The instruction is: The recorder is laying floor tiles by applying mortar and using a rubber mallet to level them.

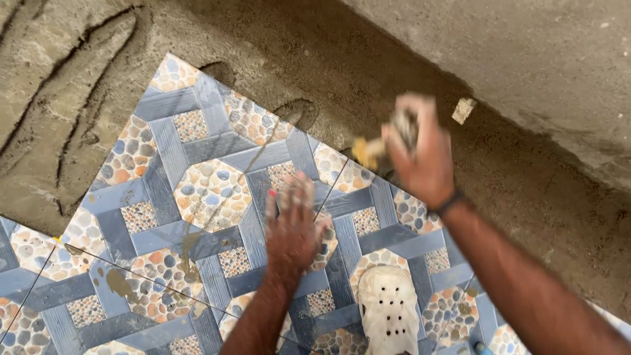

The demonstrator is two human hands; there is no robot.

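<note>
We press our left hand [294, 227] flat, fingers spread, on a square glazed floor tile patterned with blue bands and pebble-filled octagons [197, 177], close to the joint where it meets the next tile of the same pattern on the right [394, 236]. Our right hand [415, 152] is raised farther off, above the far edge of that right-hand tile, fingers curled tight around a blurred tool with a yellowish wooden handle [368, 151]; its head is hidden by the fist, so we cannot tell what kind of tool it is. A dark band circles the right wrist [449, 204]. Smears of grey-brown mortar [187, 246] lie on the tile left of our left hand. Near us, a cream perforated rubber clog [389, 309] rests on the tiles. Beyond the tiles lies wet grey mortar bedding [59, 98] with trowel grooves, and at far right a rough cement wall [526, 59] with a small pale chip of tile [463, 110] at its foot.
</note>
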